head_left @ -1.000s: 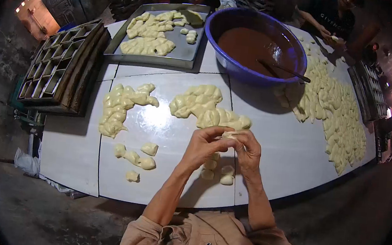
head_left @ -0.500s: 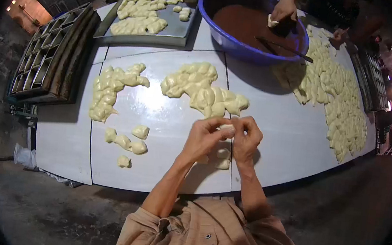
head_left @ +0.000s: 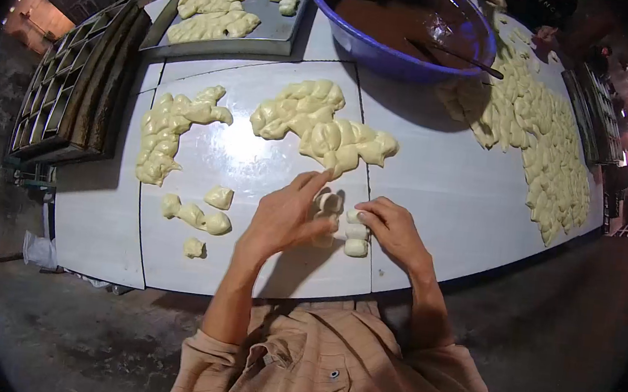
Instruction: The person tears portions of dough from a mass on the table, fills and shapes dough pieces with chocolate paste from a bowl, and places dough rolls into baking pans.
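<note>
My left hand (head_left: 282, 217) has its thumb and forefinger spread apart around a short column of small dough pieces (head_left: 328, 203), partly hidden by the fingers. On the right, my right hand (head_left: 395, 232) has curled fingers and thumb at the small rolled dough piece (head_left: 354, 216) topping a second column. Under it lies another whitish dough piece (head_left: 356, 248) on the white tabletop (head_left: 429, 260). Just beyond my hands spreads a glossy clump of pale yellow dough lumps (head_left: 334, 141). To the left are a smaller clump (head_left: 160, 143) and several loose lumps (head_left: 219, 197).
A blue basin (head_left: 387, 59) with brown contents and a dark-handled utensil (head_left: 463, 59) stands at the back. Left of it is a metal tray (head_left: 284, 31) with dough. Stacked compartment moulds (head_left: 75, 90) line the left edge; many dough pieces (head_left: 559, 167) cover the right side.
My hands were together over the table, pinching a piece of dough; now they are apart, the left opened and the right lower at a column. Another person's hand has left the basin.
</note>
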Action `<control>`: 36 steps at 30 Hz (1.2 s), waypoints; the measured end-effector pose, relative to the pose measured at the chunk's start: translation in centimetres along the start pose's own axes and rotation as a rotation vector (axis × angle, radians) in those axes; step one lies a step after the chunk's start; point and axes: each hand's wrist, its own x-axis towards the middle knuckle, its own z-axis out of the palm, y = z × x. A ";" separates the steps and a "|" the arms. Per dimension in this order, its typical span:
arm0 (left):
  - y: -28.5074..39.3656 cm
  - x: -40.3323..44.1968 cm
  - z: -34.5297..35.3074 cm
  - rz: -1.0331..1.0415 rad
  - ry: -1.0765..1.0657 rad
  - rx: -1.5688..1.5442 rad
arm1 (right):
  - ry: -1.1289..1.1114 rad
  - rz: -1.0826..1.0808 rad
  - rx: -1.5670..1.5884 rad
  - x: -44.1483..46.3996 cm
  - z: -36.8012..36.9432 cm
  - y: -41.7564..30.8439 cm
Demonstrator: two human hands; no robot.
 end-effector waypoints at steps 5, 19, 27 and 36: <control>-1.3 -0.4 1.9 0.074 -0.136 0.236 | -0.075 -0.022 -0.284 -1.1 -0.9 -2.8; -1.4 0.8 5.6 0.166 -0.051 0.328 | -0.078 -0.001 -0.328 -2.3 1.6 -6.0; -5.9 -4.3 -3.2 0.174 -0.197 -0.148 | -0.156 0.338 0.449 0.3 2.7 -6.3; -16.5 -19.7 -36.2 0.005 0.265 0.227 | -0.293 -0.185 0.388 16.7 14.3 -28.1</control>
